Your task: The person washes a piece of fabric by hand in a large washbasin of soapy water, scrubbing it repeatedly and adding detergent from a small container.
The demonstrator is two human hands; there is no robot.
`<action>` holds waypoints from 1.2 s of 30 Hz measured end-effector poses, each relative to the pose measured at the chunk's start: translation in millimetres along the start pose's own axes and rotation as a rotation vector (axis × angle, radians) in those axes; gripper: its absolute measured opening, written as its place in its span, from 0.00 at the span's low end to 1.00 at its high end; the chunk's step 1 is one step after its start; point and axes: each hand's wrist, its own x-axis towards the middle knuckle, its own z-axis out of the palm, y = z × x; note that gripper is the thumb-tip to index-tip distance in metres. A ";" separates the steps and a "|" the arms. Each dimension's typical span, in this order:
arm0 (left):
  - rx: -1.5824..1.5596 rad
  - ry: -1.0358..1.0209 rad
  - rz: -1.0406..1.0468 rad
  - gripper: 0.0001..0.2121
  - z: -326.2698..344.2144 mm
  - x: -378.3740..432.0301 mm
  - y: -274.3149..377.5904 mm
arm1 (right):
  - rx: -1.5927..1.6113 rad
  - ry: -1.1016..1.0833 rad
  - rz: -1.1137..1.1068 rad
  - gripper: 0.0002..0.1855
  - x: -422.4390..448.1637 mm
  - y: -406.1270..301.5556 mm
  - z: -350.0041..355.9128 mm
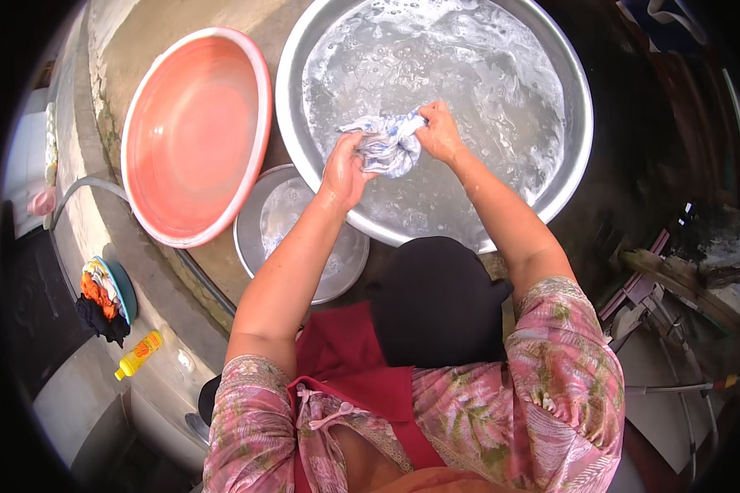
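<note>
A wet white cloth with blue markings point(390, 143) is bunched between my two hands, above the soapy water point(468, 80) of a large metal basin point(570, 160). My left hand point(345, 167) grips the cloth's left side, palm partly turned up with fingers curled on it. On the other side, my right hand point(439, 130) pinches the cloth in a closed fist. Both wrists reach over the basin's near part. Folds hide some of the fingertips.
A tilted pink plastic tub point(197, 135) stands left of the basin. Below it sits a smaller metal basin point(351, 262) holding sudsy water. A hose point(203, 277), a blue basin of clothes point(123, 296) and a yellow bottle point(139, 354) lie farther left. Wooden pieces point(672, 283) are at right.
</note>
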 end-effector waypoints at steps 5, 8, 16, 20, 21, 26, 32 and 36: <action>0.985 0.685 0.363 0.30 -26.1 34.2 -47.9 | -0.404 0.329 0.127 0.17 4.8 58.5 26.3; 0.141 0.284 -0.273 0.22 -11.5 44.5 -74.4 | -0.364 0.235 0.249 0.18 11.7 73.4 36.4; 0.373 -0.465 -0.064 0.11 63.9 4.4 -58.5 | -0.240 0.068 0.346 0.17 20.8 58.2 30.6; 0.339 0.067 -0.144 0.20 -6.6 34.5 -67.4 | 0.103 -0.099 0.177 0.15 20.9 58.8 18.3; 0.284 0.099 -0.145 0.22 -18.9 34.4 -67.1 | 0.121 0.100 0.179 0.15 19.4 61.0 22.9; 0.011 0.278 -0.204 0.24 -18.4 26.4 -34.2 | -0.092 0.081 -0.217 0.15 -4.5 29.0 55.8; -0.045 0.140 -0.243 0.28 -21.6 33.2 -27.4 | 0.070 0.063 0.211 0.09 10.0 57.0 13.1; -0.252 0.031 -0.333 0.32 -34.4 30.0 -20.6 | 0.523 -0.148 0.235 0.02 -8.4 -43.4 15.8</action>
